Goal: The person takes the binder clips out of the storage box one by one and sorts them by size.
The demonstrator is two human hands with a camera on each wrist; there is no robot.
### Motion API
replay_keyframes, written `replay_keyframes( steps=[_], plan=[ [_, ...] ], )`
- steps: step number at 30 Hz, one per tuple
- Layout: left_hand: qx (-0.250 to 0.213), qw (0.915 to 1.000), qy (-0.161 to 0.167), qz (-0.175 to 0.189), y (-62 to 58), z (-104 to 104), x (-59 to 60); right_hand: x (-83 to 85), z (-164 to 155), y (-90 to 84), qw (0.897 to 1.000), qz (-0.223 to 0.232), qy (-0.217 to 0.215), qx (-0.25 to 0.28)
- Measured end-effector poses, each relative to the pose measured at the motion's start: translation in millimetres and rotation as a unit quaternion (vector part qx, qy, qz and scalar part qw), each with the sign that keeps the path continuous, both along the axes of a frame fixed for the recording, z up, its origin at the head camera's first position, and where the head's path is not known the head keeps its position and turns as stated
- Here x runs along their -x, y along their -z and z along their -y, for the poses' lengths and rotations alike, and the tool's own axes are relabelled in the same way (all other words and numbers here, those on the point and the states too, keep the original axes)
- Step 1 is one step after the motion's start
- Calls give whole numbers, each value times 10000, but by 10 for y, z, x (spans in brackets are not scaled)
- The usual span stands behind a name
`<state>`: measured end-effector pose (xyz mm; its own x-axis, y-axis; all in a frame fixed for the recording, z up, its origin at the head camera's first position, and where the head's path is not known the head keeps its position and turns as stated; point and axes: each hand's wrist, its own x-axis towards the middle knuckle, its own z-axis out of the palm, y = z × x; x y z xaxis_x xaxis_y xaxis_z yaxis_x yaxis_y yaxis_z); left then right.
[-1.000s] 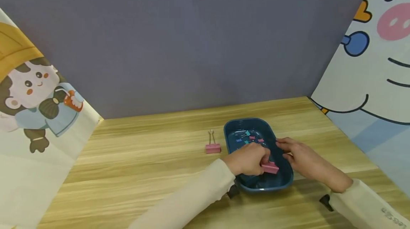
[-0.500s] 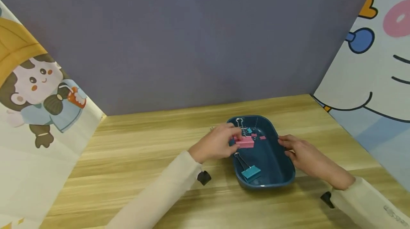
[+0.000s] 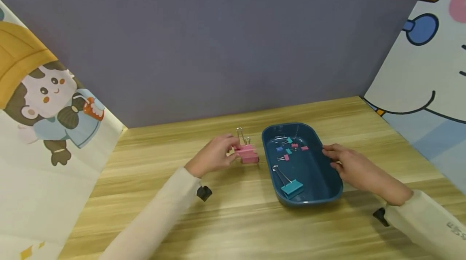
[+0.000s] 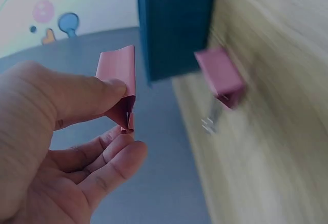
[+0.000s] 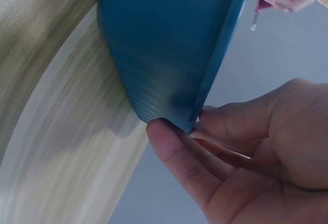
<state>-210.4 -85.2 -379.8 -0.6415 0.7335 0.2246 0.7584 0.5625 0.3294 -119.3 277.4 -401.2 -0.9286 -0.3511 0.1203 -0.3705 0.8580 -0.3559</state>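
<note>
My left hand pinches a large pink binder clip between thumb and fingers, its wire handles up. A second pink binder clip lies on the table close to it, partly hidden behind the held one in the head view. My right hand touches the outer right side of a dark blue tray, fingertips at the rim. Inside the tray lie a large teal binder clip and several small clips, among them a pink one and a blue one.
The wooden table runs back to a grey partition. Cartoon-printed panels stand at both sides, the left panel and the right panel. A black strap piece hangs under the left sleeve.
My left hand has lifted the pink binder clip out of the tray and carried it left, beside the other pink clip. The right hand stays at the tray's side.
</note>
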Motion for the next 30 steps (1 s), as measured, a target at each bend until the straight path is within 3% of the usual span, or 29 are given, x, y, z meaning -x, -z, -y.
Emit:
replay_keyframes(
  steps=[6, 11, 30],
  plan=[
    [234, 9994, -229, -94, 181, 164, 128, -2, -18, 1, 10000, -44, -2, 3],
    [396, 9985, -368, 129, 304, 232, 188, 4, -16, -3, 10000, -58, -8, -16],
    [609, 9939, -510, 769, 616, 234, 342, 10, 3, -1, 9999, -12, 43, -127]
  ],
)
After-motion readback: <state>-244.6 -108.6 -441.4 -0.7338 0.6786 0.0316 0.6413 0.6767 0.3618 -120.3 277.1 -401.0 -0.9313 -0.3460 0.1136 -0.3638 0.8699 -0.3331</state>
